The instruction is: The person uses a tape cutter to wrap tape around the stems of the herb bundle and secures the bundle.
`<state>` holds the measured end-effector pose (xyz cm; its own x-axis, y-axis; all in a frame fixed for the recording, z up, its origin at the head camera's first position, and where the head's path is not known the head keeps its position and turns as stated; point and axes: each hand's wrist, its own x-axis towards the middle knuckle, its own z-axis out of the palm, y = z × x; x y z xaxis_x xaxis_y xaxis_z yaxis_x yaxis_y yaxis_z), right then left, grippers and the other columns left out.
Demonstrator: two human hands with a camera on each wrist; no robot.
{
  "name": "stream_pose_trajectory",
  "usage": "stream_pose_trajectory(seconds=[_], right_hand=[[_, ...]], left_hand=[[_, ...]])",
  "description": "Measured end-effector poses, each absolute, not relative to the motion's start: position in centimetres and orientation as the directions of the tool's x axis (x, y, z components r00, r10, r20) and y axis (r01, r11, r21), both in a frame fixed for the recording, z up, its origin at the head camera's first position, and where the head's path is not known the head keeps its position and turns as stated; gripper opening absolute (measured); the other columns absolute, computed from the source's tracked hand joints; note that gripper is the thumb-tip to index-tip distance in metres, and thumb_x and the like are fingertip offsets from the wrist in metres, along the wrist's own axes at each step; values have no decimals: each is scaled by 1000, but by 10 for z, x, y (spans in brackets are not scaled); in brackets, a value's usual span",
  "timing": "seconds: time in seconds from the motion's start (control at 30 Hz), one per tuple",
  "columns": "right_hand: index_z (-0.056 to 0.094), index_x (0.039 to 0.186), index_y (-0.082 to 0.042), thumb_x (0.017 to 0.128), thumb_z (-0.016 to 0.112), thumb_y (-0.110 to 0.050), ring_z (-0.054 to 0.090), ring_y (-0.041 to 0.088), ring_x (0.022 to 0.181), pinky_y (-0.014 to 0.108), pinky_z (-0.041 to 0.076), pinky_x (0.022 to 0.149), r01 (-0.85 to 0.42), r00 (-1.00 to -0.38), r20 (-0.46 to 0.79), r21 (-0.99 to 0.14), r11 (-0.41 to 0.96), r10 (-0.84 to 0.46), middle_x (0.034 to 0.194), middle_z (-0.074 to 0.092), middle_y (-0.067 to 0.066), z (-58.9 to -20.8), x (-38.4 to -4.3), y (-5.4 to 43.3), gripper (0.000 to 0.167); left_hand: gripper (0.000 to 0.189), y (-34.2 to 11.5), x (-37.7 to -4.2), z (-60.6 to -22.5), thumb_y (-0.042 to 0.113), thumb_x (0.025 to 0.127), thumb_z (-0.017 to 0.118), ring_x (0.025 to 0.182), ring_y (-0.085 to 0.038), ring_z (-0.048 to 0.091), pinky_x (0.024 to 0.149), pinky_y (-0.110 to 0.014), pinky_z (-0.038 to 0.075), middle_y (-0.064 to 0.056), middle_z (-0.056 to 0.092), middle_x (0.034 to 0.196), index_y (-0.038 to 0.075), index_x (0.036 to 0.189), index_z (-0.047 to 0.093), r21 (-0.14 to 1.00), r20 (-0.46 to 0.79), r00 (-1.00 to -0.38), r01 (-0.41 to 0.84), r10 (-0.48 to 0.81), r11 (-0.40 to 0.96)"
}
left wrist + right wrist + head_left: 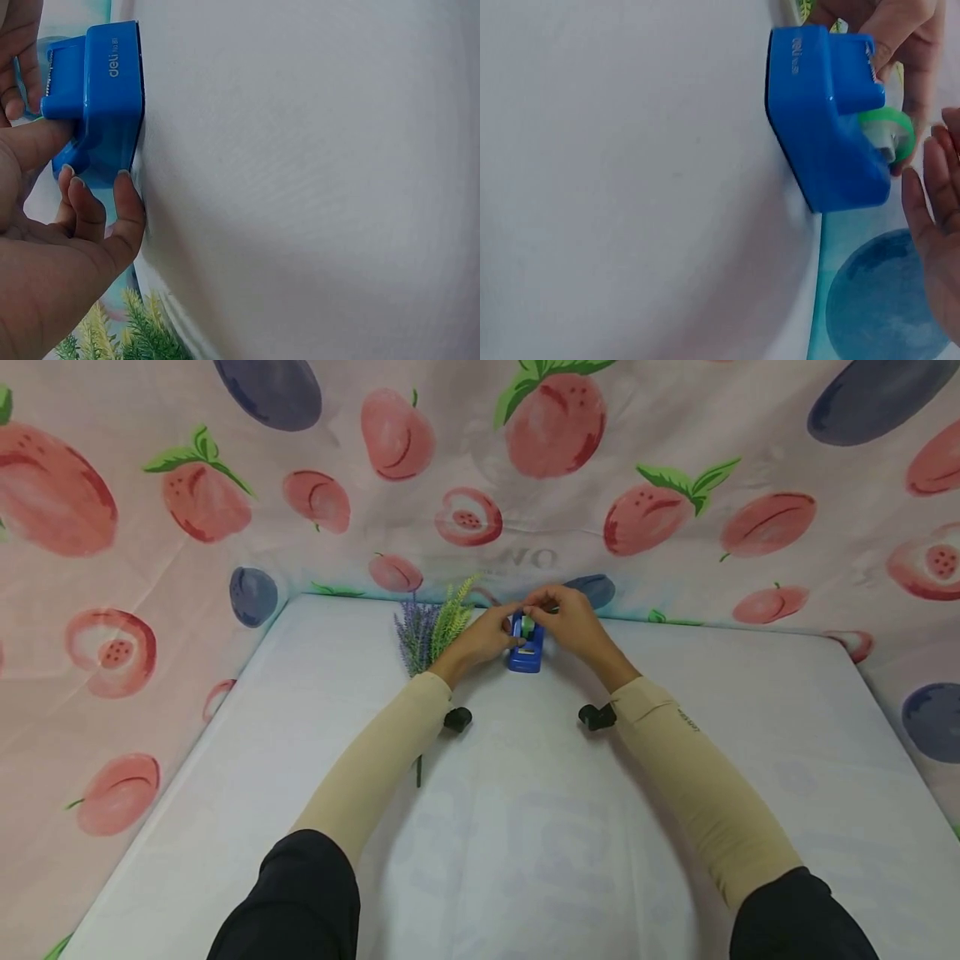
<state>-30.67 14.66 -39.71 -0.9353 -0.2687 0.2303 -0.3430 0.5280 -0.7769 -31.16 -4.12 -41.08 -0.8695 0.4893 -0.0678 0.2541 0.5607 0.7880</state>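
Left hand (483,639) on the blue dispenser (525,662), right hand (572,614) up at its tape roll (527,628).
The dispenser sits near the table's (525,827) far edge, between your hands, with the flowers (452,620) to its left. Your left hand grasps it, thumb over the front part and fingers bent against the end; the right's fingertips come close to the left's, but whether they pinch any tape you can't tell. The step looks like working at the roll, so keep that left grip firm enough to stop the base sliding, free the tape gently, and mind the toothed cutter (871,61).
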Motion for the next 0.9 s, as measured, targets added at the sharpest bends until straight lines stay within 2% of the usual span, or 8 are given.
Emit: stream_pose_trajectory(seconds=[0.13,0.33,0.57,0.73,0.9], right_hand=[[68,109,-10,102,65,-24,59,21,87,34,46,74,-341,-931,204,-786,515,-303,102,68,8,-402,-309,149,17],[64,111,-6,103,61,-16,66,22,90,32,52,80,-344,-917,203,-838,424,-344,104,70,11,-406,-308,150,13],[71,108,-8,97,71,-24,67,17,90,29,53,77,-398,-906,277,-815,421,-320,100,73,7,-407,-308,149,19],[75,109,-12,96,72,-27,66,15,94,32,52,80,-394,-913,292,-811,433,-285,102,73,3,-408,-307,152,19],[77,109,-11,97,71,-27,63,17,100,36,50,85,-363,-926,265,-820,443,-268,107,73,5,-406,-304,153,21]], left_hand=[[58,-41,-312,-411,13,100,66,76,-21,45,67,-31,35,-13,53,92,19,154,44,797,-68,-870,248,489,551],[48,-41,-312,-410,12,99,67,73,-21,43,66,-32,34,-13,51,89,18,144,52,808,-74,-870,235,488,540],[61,-41,-312,-412,13,98,68,71,-20,45,65,-32,36,-12,53,90,21,154,44,820,-85,-877,209,473,534],[62,-41,-312,-414,15,98,69,67,-19,44,64,-33,36,-10,52,86,20,155,43,820,-102,-885,184,454,543],[64,-42,-314,-414,16,97,70,69,-20,45,65,-34,36,-12,53,91,20,155,43,822,-109,-890,170,442,544]])
